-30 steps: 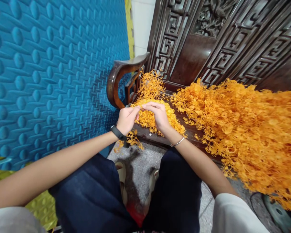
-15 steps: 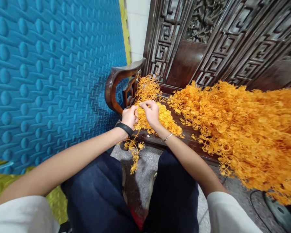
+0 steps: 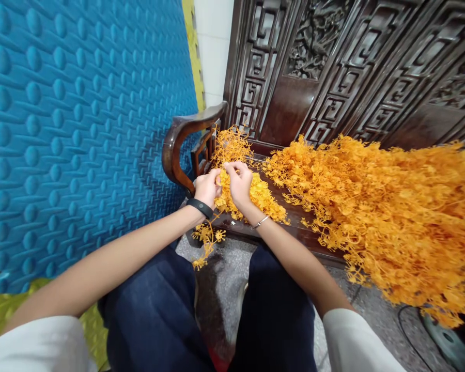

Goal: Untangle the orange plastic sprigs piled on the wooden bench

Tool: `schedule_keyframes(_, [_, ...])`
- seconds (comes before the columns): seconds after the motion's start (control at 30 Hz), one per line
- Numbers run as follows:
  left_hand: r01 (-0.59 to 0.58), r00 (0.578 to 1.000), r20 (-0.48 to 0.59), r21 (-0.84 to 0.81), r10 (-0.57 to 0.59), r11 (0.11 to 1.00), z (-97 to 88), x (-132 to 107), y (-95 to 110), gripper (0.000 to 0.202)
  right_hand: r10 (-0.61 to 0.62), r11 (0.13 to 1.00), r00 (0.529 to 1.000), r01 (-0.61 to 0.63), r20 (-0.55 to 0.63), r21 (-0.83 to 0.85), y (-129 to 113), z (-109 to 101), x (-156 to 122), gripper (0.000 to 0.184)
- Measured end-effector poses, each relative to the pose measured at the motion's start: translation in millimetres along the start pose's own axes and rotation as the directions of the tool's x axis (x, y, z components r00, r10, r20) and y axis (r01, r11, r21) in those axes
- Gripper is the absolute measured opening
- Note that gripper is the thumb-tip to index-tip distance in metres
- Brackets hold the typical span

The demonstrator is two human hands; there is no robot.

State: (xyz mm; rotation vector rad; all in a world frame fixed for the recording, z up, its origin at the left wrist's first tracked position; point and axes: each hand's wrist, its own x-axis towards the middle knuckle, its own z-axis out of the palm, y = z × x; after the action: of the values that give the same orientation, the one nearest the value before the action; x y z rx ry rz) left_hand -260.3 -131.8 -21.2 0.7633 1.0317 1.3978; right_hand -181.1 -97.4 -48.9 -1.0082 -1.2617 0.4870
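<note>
Strand of orange sprigs is dangling below the left grip, past the front edge of the dark wooden tabletop and over the speckled grey floor. That left grip is curled up tight with the thumb on top, and it looks like it's pinching the strand's upper end, tho the exact contact is tucked out of sight. The right grip sits just beside it, thumb and index tips brought close together; can't tell if there's anything between them, way too small to make out.

Both are held over a small yellow-orange pile, which sits on the tabletop near its left end. Behind that there's a looser, curlier orange bunch, right up by the curved wooden armrest. The really big orange heap takes up the right side and spills over the front edge, well apart from both grips. Tiny white scrap near the front edge too.

Left arm wears a black band, right arm a thin silver bangle. Carved dark wood backrest runs along the back, and a bumpy blue mat fills the left side, with a yellow strip along its far edge.
</note>
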Motion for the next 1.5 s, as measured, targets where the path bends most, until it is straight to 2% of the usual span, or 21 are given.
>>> schedule_keyframes(0.1, [0.045,0.993,0.105,0.057,-0.051,0.997,-3.8,1.5,0.0,0.031,0.041,0.996,0.994,-0.049,0.102,0.078,0.7,-4.0,3.7,0.018])
schedule_keyframes(0.17, [0.01,0.99,0.142,0.091,-0.023,0.996,-7.5,4.0,-1.1,0.023,0.042,0.994,0.989,-0.055,0.143,0.092,0.8,-8.5,6.0,0.018])
schedule_keyframes(0.27, [-0.162,0.983,0.109,0.162,0.145,0.974,-12.7,11.3,-4.0,0.017,0.121,0.982,0.981,-0.141,0.15,0.128,0.0,-13.2,7.2,0.02])
schedule_keyframes(0.37, [-0.393,0.919,0.163,0.314,0.359,0.864,-16.7,19.6,-8.2,0.021,0.285,0.931,0.947,-0.311,0.152,0.193,-1.9,-10.0,3.5,0.023])
schedule_keyframes(0.43, [-0.493,0.87,0.219,0.391,0.442,0.777,-18.4,22.6,-10.9,0.023,0.355,0.899,0.927,-0.374,0.121,0.228,-2.7,-4.1,0.5,0.021])
schedule_keyframes(0.53, [-0.551,0.834,0.241,0.429,0.497,0.716,-20.1,19.7,-12.0,0.024,0.391,0.878,0.917,-0.395,0.072,0.271,-0.8,-1.7,5.1,0.013])
schedule_keyframes(0.63, [-0.58,0.813,0.244,0.414,0.529,0.701,-23.3,8.6,-6.6,0.024,0.499,0.838,0.862,-0.454,-0.089,0.304,7.8,-23.9,28.5,0.008])
schedule_keyframes(0.67, [-0.582,0.813,0.245,0.403,0.529,0.707,-24.8,4.3,-3.7,0.024,0.553,0.815,0.815,-0.487,-0.17,0.315,12.1,-36.5,39.0,0.007])
schedule_keyframes(0.7, [-0.576,0.817,0.246,0.389,0.522,0.718,-26.4,0.3,-0.8,0.024,0.533,0.835,0.807,-0.451,-0.254,0.317,16.8,-50.2,49.1,0.006])
schedule_keyframes(0.73, [-0.565,0.825,0.251,0.375,0.506,0.735,-28.0,-3.2,1.9,0.024,0.433,0.892,0.844,-0.35,-0.317,0.286,21.8,-63.6,58.0,0.007])
schedule_keyframes(0.77, [-0.546,0.838,0.26,0.361,0.48,0.756,-29.5,-6.1,3.9,0.024,0.375,0.92,0.873,-0.31,-0.311,0.241,26.9,-75.4,64.9,0.01])
schedule_keyframes(0.83, [-0.492,0.866,0.294,0.355,0.404,0.795,-32.0,-10.2,5.6,0.022,0.26,0.96,0.947,-0.233,-0.189,0.152,36.5,-91.1,71.2,0.016])
schedule_keyframes(0.87, [-0.464,0.877,0.318,0.363,0.361,0.808,-33.2,-11.5,5.5,0.021,0.228,0.97,0.969,-0.218,-0.096,0.111,41.0,-94.6,71.0,0.018])
schedule_keyframes(0.93, [-0.42,0.889,0.358,0.394,0.284,0.818,-35.5,-13.2,4.5,0.019,0.179,0.983,0.981,-0.182,0.076,0.03,49.0,-94.6,66.3,0.019])
schedule_keyframes(1.03, [-0.386,0.895,0.385,0.413,0.226,0.824,-39.3,-13.3,4.7,0.02,0.12,0.99,0.96,-0.097,0.252,-0.101,57.9,-86.8,57.3,0.022])
schedule_keyframes(1.1, [-0.36,0.904,0.372,0.397,0.21,0.844,-41.7,-11.9,7.0,0.021,0.064,0.973,0.928,0.023,0.367,-0.229,61.3,-81.6,53.0,0.016])
schedule_keyframes(1.2, [-0.307,0.927,0.327,0.377,0.185,0.874,-45.1,-8.8,11.6,0.023,0.023,0.849,0.859,0.253,0.512,-0.463,63.7,-75.5,47.9,0.003])
schedule_keyframes(1.27, [-0.264,0.94,0.306,0.381,0.148,0.886,-47.5,-7.0,14.3,0.026,0.029,0.748,0.843,0.339,0.538,-0.571,65.0,-71.8,44.6,0.005])
schedule_keyframes(1.33, [-0.227,0.946,0.305,0.383,0.11,0.895,-50.1,-5.9,16.4,0.03,0.033,0.685,0.852,0.362,0.523,-0.632,66.6,-68.0,41.8,0.008])
schedule_keyframes(1.4, [-0.217,0.946,0.309,0.377,0.099,0.9,-52.6,-5.6,18.2,0.033,0.031,0.645,0.865,0.365,0.501,-0.671,68.3,-64.6,39.9,0.01])
schedule_keyframes(1.5, [-0.216,0.948,0.301,0.356,0.107,0.909,-55.9,-5.6,20.6,0.036,0.043,0.609,0.855,0.388,0.517,-0.692,69.6,-61.7,38.5,0.012])
